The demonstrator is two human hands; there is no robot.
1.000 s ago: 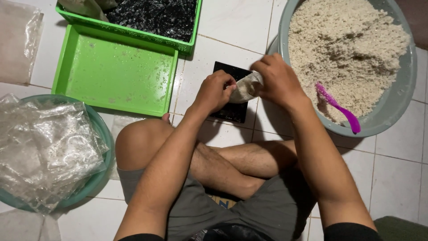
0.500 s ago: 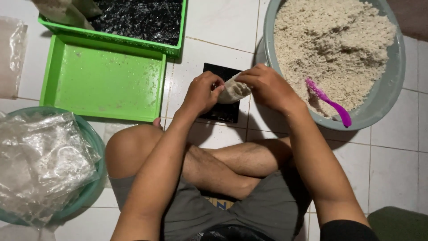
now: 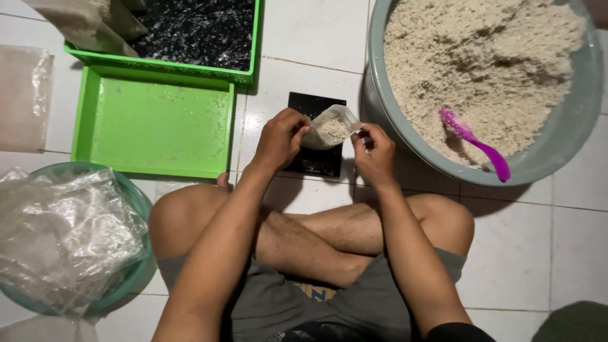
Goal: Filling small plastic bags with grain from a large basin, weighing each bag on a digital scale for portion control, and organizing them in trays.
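I sit cross-legged on a white tiled floor. Both hands hold a small clear plastic bag [image 3: 330, 128] partly filled with pale crumbly grain, above a small black scale [image 3: 316, 136]. My left hand [image 3: 280, 136] pinches the bag's left edge and my right hand [image 3: 373, 152] pinches its right edge, keeping the mouth open. To the right stands a large grey basin [image 3: 557, 149] heaped with the same pale grain, a pink-purple scoop [image 3: 475, 142] stuck in it.
An empty green tray [image 3: 152, 123] lies to the left of the scale, and a second green tray [image 3: 247, 63] with dark contents sits behind it. A teal bowl [image 3: 136, 202] of clear plastic bags stands at my left knee. A dark green object [image 3: 573, 323] is at bottom right.
My right hand has come off the top of the bag and moved to its right edge. The bag now hangs open between both hands, its contents visible, over the scale.
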